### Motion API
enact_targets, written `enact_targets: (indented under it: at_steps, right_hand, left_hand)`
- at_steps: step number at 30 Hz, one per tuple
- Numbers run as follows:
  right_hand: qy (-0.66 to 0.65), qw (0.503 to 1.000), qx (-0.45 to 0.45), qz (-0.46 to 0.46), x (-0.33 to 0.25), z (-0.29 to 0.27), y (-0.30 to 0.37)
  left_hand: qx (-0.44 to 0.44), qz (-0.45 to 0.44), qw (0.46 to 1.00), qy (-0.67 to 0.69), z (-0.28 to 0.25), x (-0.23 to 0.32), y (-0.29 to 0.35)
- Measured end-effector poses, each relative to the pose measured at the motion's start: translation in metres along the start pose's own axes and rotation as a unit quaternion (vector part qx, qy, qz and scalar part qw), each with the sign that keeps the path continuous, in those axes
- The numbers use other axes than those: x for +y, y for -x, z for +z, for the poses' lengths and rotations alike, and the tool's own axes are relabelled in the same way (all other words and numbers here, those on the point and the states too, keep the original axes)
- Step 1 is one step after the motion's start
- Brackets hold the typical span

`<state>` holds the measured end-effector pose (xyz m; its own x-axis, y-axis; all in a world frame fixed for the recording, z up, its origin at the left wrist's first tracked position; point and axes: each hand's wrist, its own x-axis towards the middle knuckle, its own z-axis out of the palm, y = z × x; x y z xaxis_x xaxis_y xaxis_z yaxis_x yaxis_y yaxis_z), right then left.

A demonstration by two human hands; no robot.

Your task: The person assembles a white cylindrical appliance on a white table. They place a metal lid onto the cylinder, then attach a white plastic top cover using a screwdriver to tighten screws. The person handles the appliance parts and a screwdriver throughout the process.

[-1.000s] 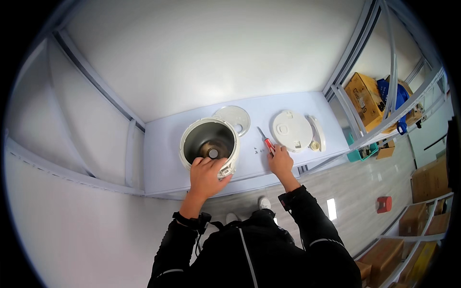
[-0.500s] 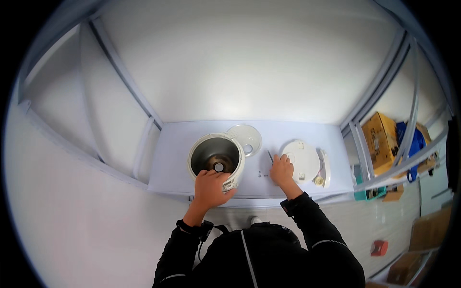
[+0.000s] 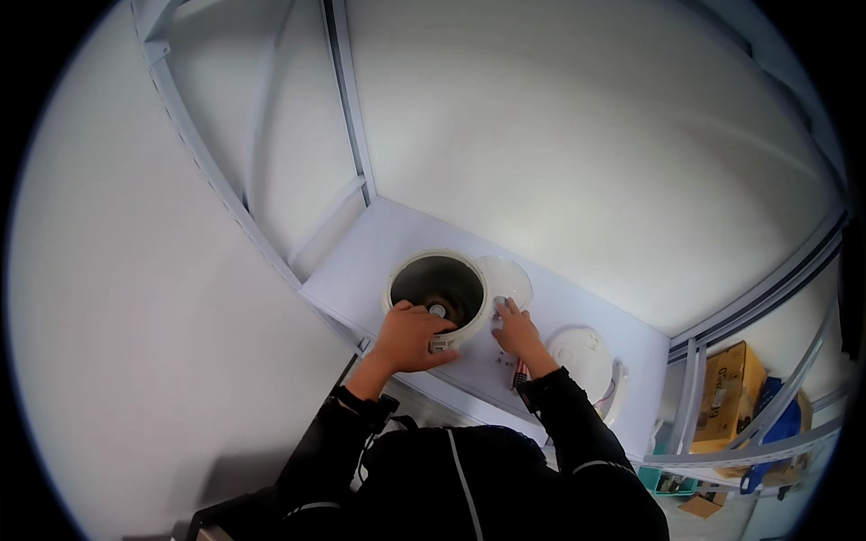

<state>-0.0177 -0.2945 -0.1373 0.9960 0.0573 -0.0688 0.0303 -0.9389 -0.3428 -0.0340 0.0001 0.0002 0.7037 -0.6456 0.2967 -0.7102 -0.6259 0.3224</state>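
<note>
A white rice cooker body (image 3: 481, 311) stands without its lid, its grey inside showing a round pale piece (image 3: 437, 310) at the bottom. My left hand (image 3: 403, 340) grips its near rim, fingers over the edge and thumb along the outside by the front panel. My right hand (image 3: 518, 330) is just right of the cooker, fingers apart and stretched toward the hole of a clear round disc (image 3: 507, 278). Whether the fingertips touch the disc is unclear. Below that palm lies a red and black screwdriver (image 3: 520, 371), with several tiny screws (image 3: 503, 359) beside it.
A round white lid (image 3: 582, 359) and a curved white strip (image 3: 617, 394) lie on the right of the white table (image 3: 343, 270). Grey frame posts (image 3: 347, 99) rise around the table. Beyond its right end are a cardboard box (image 3: 726, 397) and a teal crate (image 3: 669, 482).
My right hand has left the white lid and moved left to the clear disc. The screwdriver that was at that hand now lies on the table. The view has turned.
</note>
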Motion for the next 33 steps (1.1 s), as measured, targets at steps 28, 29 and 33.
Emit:
enact_targets:
  at_steps: [28, 29, 33]
  right_hand:
    - [-0.228, 0.95, 0.211, 0.004, 0.032, -0.033, 0.0]
    - [-0.285, 0.936, 0.206, -0.017, 0.028, -0.04, 0.002]
    - [-0.572, 0.802, 0.129, -0.116, -0.01, -0.08, 0.018]
  left_hand:
    - [0.017, 0.006, 1.0, 0.007, 0.003, 0.003, -0.005]
    - [0.043, 0.001, 0.998, 0.048, 0.003, 0.004, -0.006]
    - [0.18, -0.048, 0.957, 0.221, 0.011, -0.007, 0.0]
